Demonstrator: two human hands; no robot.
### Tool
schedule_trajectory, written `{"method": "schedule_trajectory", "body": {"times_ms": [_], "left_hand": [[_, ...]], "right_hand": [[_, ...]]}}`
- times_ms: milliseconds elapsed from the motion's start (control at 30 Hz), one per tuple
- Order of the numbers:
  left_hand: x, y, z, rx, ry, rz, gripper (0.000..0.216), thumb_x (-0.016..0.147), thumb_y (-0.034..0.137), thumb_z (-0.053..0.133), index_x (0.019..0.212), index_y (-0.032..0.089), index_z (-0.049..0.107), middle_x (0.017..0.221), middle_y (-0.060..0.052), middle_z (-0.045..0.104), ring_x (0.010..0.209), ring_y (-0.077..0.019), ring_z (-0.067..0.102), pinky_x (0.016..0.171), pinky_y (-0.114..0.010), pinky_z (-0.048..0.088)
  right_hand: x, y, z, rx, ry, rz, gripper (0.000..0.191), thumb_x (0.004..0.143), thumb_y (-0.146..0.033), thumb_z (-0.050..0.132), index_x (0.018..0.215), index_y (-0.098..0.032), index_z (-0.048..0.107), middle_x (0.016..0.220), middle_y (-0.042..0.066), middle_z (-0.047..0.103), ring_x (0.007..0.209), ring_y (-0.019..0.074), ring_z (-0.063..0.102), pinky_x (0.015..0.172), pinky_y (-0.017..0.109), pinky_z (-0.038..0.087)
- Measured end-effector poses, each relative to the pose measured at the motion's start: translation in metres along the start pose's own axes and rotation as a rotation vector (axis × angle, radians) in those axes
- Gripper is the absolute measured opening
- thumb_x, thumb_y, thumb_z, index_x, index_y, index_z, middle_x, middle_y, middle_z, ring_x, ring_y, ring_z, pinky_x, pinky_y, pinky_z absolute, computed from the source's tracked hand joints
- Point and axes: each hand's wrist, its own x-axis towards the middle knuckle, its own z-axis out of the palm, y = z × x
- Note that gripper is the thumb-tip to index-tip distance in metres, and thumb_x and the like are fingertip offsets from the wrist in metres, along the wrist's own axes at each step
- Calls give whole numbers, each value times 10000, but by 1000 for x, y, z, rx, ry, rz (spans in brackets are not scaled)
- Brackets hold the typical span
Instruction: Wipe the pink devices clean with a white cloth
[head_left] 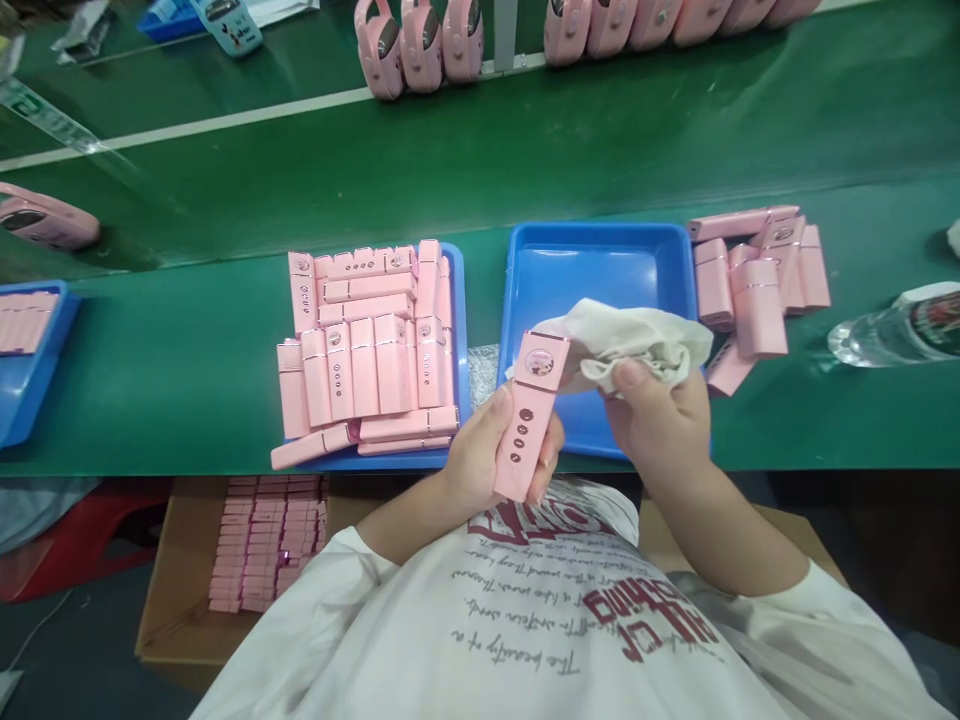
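Observation:
My left hand point(480, 450) is wrapped round a long pink plastic panel point(531, 412) with a round emblem and a row of small buttons, held upright over the table's front edge. My right hand point(658, 415) grips a crumpled white cloth point(626, 340), which touches the panel's top end. Both hands hover in front of an empty blue tray point(592, 265). Left of it, a second blue tray point(459, 330) is piled with several pink panels point(367, 345). A loose heap of pink panels point(757, 285) lies right of the empty tray.
A clear plastic bottle point(900, 330) lies at the right edge. Pink devices point(420, 45) line the far side of the green belt. Another blue tray point(30, 350) sits at the left. A cardboard box of pink parts point(262, 545) stands under the table.

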Motion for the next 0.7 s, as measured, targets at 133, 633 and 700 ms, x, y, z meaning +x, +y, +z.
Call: {"method": "schedule_trajectory", "body": {"times_ms": [133,633,700], "left_hand": [[-1,-6,-3,118,21,34,446,917,584,412,960,150,505,652,29,567,348,-63,511,306,-157,389],[-5,-12,1,303,55,101,411,933,562,400,1064,175,451,698,40,545,388,-61,522,326,-157,393],[-5,-14,2,309,72,98,415,925,573,412,1061,181,443,702,43,544,395,-60,523,330,-157,401]], "right_hand": [[-2,-5,3,5,-50,78,289,786,-363,707,1040,-228,683,1038,32,696,981,219,652,888,374,548],[-4,-6,9,149,-56,204,277,760,-348,700,1021,-257,678,1014,2,683,972,201,635,885,344,523],[-4,-5,10,172,-52,215,218,763,-336,688,961,-243,680,984,2,683,937,194,635,852,337,529]]}}
